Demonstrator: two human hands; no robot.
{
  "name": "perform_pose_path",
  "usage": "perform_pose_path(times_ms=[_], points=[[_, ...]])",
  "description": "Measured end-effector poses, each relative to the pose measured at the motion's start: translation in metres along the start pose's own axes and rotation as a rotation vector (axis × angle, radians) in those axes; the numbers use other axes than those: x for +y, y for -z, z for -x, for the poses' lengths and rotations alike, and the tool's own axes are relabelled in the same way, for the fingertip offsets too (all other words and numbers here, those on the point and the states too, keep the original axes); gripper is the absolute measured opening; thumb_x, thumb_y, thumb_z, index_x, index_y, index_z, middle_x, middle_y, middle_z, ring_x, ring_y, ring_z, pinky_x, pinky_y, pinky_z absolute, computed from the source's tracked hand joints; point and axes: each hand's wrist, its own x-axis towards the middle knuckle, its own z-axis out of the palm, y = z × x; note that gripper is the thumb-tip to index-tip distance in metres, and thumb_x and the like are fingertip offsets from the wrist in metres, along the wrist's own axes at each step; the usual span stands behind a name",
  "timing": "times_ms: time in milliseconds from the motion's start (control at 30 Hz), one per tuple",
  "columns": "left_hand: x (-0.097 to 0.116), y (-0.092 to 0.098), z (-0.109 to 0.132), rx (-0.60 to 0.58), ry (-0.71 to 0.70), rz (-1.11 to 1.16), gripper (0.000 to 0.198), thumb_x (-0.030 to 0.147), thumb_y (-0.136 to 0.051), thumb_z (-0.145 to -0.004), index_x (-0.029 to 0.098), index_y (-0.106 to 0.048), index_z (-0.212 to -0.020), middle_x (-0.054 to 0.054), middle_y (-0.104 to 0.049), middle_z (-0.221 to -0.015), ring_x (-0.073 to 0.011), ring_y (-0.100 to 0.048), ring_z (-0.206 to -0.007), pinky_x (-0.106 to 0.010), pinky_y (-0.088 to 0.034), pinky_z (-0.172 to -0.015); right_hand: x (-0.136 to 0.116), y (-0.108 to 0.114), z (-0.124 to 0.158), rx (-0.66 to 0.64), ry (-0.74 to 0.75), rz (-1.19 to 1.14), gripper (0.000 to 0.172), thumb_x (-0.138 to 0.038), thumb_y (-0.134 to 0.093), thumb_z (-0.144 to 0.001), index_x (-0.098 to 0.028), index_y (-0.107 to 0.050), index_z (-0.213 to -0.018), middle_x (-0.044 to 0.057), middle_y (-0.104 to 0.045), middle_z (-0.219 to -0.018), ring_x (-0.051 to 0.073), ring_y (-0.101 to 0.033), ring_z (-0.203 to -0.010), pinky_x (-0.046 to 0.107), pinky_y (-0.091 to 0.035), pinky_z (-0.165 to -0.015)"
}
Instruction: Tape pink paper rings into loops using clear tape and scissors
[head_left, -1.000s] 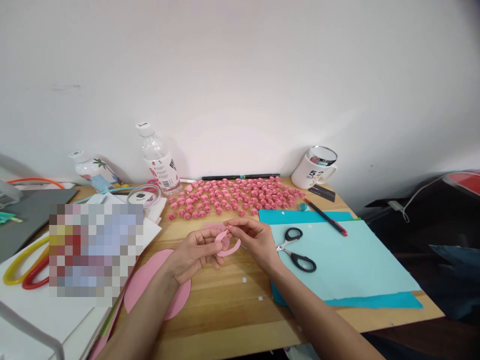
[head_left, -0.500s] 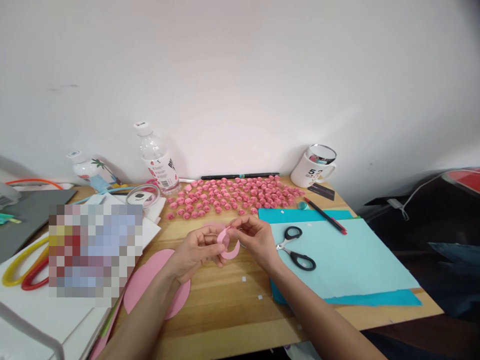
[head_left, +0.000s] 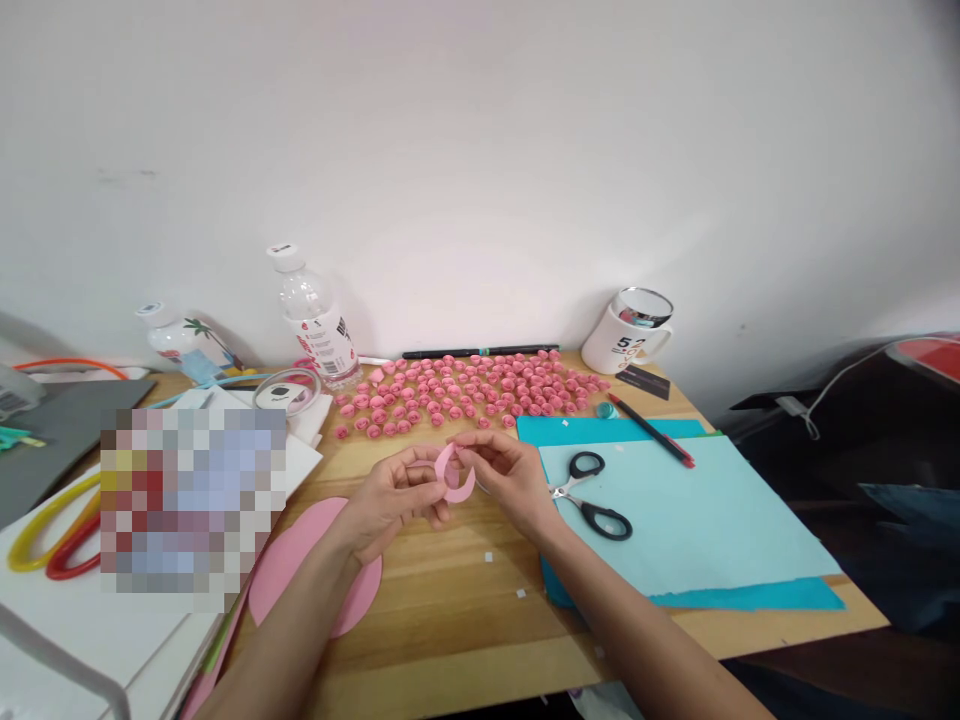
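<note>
A curled strip of pink paper [head_left: 459,490] hangs in a loop between my hands, above the wooden table. My left hand [head_left: 397,495] pinches it from the left, thumb on the paper. At the strip's upper end, the fingers of my right hand [head_left: 506,475] are closed on a small part that they mostly hide. Pink paper circles [head_left: 300,560] lie under my left forearm. Many small rolled pink paper roses [head_left: 465,390] spread out behind my hands. Black-handled scissors [head_left: 592,495] rest to the right of my right hand.
Light blue paper [head_left: 697,520] lies over darker blue sheets on the right, with a red-and-black pen [head_left: 652,430] across their far edge. A white mug [head_left: 619,340] and a plastic bottle [head_left: 322,335] stand by the wall. Papers and a yellow-handled tool [head_left: 45,520] fill the left.
Both hands stay on the pink strip. The loop has risen slightly and turned a little, and the right fingers have shifted slightly at its upper end.
</note>
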Motion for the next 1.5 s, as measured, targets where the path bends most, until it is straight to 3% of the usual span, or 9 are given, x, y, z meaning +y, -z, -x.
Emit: perform_pose_path(times_ms=[267,533,700,1033,1267,1500], points=[[-0.0006,0.0019,0.0006,0.008,-0.001,-0.013,0.040,0.018,-0.070,-0.071,0.014,-0.054,-0.107,-0.006,-0.066,-0.081,-0.0111,-0.061,-0.058,-0.020,-0.045,-0.051,0.0065,0.0024,0.0001,0.002,-0.010,0.001,0.018,-0.030,-0.065,-0.075,-0.019,-0.068,-0.088,0.004,-0.071,-0.076,0.017,-0.066,-0.072,0.031,-0.053,-0.069],[-0.0008,0.0002,0.0009,0.023,0.003,-0.018,0.036,0.020,-0.072,-0.070,0.015,-0.055,-0.101,-0.004,-0.066,-0.074,-0.0118,-0.060,-0.057,-0.022,-0.045,-0.052,0.0023,0.0008,0.0005,-0.002,-0.009,-0.043,0.013,-0.028,-0.069,-0.070,-0.018,-0.065,-0.077,0.001,-0.067,-0.069,0.014,-0.064,-0.064,0.027,-0.052,-0.063],[-0.0008,-0.0020,-0.0001,0.026,-0.018,-0.080,0.034,0.022,-0.072,-0.070,0.014,-0.058,-0.100,-0.004,-0.067,-0.074,-0.0101,-0.059,-0.056,-0.022,-0.045,-0.052,0.0014,-0.0004,0.0009,-0.007,-0.039,-0.087,0.019,-0.026,-0.076,-0.062,-0.017,-0.062,-0.070,0.000,-0.064,-0.068,0.012,-0.061,-0.062,0.024,-0.050,-0.060],[-0.0015,-0.0018,0.0003,0.032,-0.026,-0.108,0.025,0.023,-0.072,-0.068,0.013,-0.060,-0.088,-0.003,-0.065,-0.068,-0.0093,-0.058,-0.054,-0.021,-0.045,-0.050,0.0017,-0.0005,0.0011,-0.001,-0.028,-0.053,0.021,-0.026,-0.076,-0.060,-0.017,-0.058,-0.066,-0.002,-0.060,-0.063,0.011,-0.058,-0.058,0.023,-0.047,-0.055],[-0.0024,-0.0011,0.0005,0.040,-0.028,-0.106,0.023,0.023,-0.072,-0.068,0.013,-0.060,-0.085,-0.002,-0.066,-0.067,-0.0090,-0.058,-0.053,-0.021,-0.045,-0.050,0.0022,0.0000,0.0008,-0.006,-0.009,-0.037,0.018,-0.028,-0.074,-0.063,-0.018,-0.060,-0.065,0.003,-0.067,-0.078,0.014,-0.062,-0.068,0.026,-0.050,-0.062],[-0.0016,-0.0022,-0.0003,0.046,-0.026,-0.126,0.021,0.025,-0.072,-0.068,0.013,-0.062,-0.082,-0.002,-0.065,-0.063,-0.0096,-0.057,-0.054,-0.021,-0.044,-0.052,0.0013,-0.0008,0.0012,-0.033,-0.014,-0.071,0.022,-0.031,-0.076,-0.061,-0.018,-0.058,-0.064,-0.001,-0.061,-0.062,0.012,-0.058,-0.057,0.024,-0.049,-0.054]])
